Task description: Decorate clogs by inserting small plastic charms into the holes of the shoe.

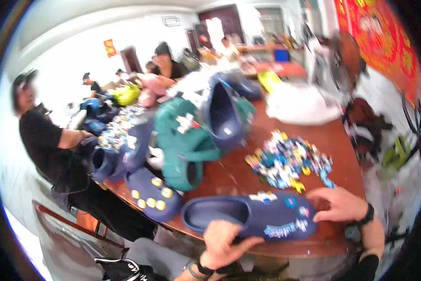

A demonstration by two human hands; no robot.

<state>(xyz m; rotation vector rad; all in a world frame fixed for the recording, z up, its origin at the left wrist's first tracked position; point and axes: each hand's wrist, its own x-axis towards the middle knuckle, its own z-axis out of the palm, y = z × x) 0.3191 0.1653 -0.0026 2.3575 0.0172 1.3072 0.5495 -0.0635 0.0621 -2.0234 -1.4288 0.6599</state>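
Navy clog (266, 215) lies on its sole along the table's near edge, toe to your right, foot opening to your left. Laid sideways so, it seems to present its decorated top to both hands.

Your left hand (224, 243) is at the near wall beside the opening, thumb stretched toward the toe; probably steadying the shoe, but you cannot tell here whether the fingers grip or merely press. Your right hand (339, 206) curves at the toe, thumb and forefinger spread apart, thumb at or just beside the tip; nothing visible between them.

Clog reads as matt, smooth moulded foam: rounded toe, deep oval opening. Pale blue and white charms sit on its upper.

Just beyond the toe, a loose charm pile (290, 161), small flat pieces in white, blue and yellow, likely kept there for easy reach. To the left, a navy clog with round yellow charms (154, 194); behind it, bulky green clogs (184, 140), heaped, perhaps to save room. Farther back, a crumpled, thin white bag (304, 103). All on a glossy red-brown table (224, 180). Co-worker in black (46, 140) stands at left.
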